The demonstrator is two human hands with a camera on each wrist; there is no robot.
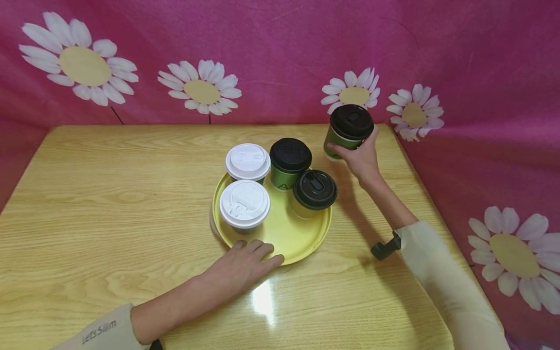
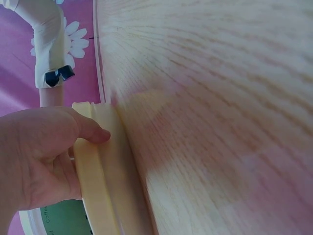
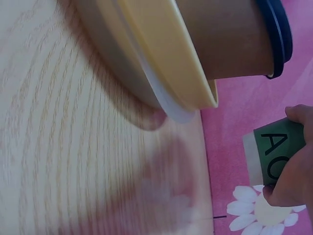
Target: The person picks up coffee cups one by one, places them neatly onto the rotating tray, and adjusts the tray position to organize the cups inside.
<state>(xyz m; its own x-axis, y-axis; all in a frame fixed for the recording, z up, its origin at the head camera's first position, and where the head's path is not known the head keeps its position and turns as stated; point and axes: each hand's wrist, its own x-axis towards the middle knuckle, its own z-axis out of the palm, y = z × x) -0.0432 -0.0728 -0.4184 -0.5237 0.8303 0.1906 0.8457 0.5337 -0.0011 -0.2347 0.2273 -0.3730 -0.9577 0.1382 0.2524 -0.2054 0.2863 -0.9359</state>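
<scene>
My right hand (image 1: 364, 158) grips a green paper coffee cup (image 1: 336, 143) with a black lid, upright at the table's far right. In the right wrist view this cup (image 3: 276, 144) shows a gap between its base and the tabletop. At the near rim of a round yellow tray (image 1: 288, 238), my left hand (image 1: 242, 267) pinches the edge, its thumb on the outer wall in the left wrist view. On the tray stand two white-lidded cups (image 1: 248, 163) at the left, a black-lidded green cup (image 1: 283, 179) at the back and a black-lidded brownish cup (image 1: 315, 189) at the right.
The tray sits on a wood-grain table (image 1: 109, 204). A pink cloth (image 1: 280, 58) printed with white daisies hangs behind the table and along its sides. A dark wrist-worn device (image 1: 386, 248) juts out at the right cuff.
</scene>
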